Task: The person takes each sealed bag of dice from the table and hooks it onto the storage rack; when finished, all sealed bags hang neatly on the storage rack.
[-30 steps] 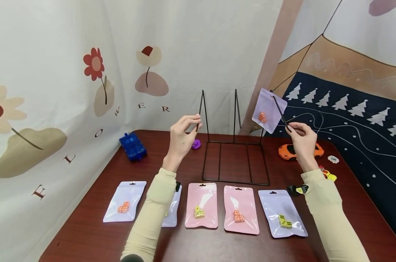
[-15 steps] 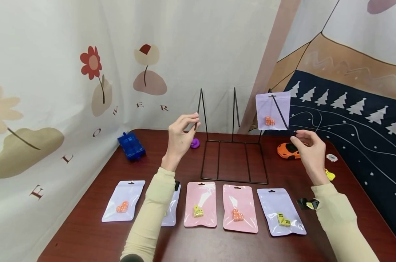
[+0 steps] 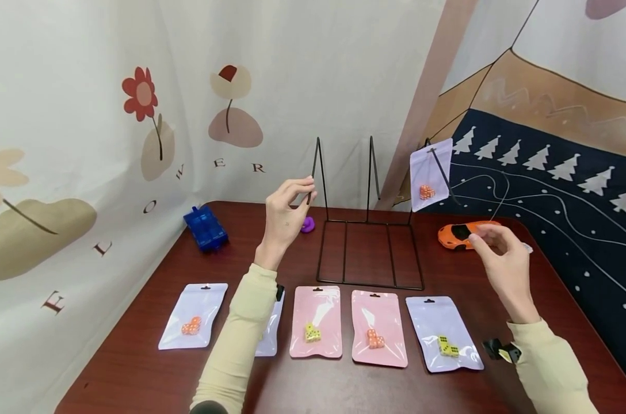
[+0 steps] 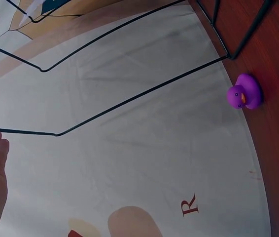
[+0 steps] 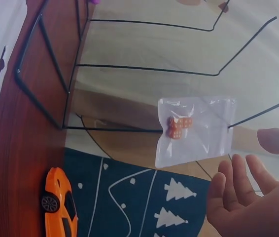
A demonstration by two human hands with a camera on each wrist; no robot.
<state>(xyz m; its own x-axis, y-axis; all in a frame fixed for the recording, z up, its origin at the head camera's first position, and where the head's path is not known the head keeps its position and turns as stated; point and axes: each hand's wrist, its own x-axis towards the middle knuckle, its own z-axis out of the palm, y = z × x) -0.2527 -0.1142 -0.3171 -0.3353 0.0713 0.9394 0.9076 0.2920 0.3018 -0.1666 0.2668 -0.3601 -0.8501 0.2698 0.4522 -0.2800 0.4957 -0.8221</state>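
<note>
A black wire rack (image 3: 370, 284) with upright prongs stands on the table. My left hand (image 3: 287, 215) pinches the tip of its left prong; the fingers also show on that wire in the left wrist view. From the right prong hangs a lilac zip bag (image 3: 419, 172) with orange dice (image 5: 175, 129) inside, its hole threaded on the wire. My right hand (image 3: 507, 267) is apart from the prong, holding nothing, its fingers loosely bent. In front of the rack lie a lilac bag (image 3: 180, 310), a pink bag (image 3: 327, 305), another pink bag (image 3: 388, 313) and a lilac bag (image 3: 427, 322).
My left forearm partly covers one more lilac bag (image 3: 273, 330). A blue translucent toy (image 3: 206, 228) sits at the back left. Behind my left hand is a purple rubber duck (image 4: 246, 92). An orange toy car (image 3: 454, 236) stands behind my right hand.
My right hand has let go of the right prong's tip and moved right and down toward me. The hanging bag has swung and turned on the prong. My left hand stays in place.
</note>
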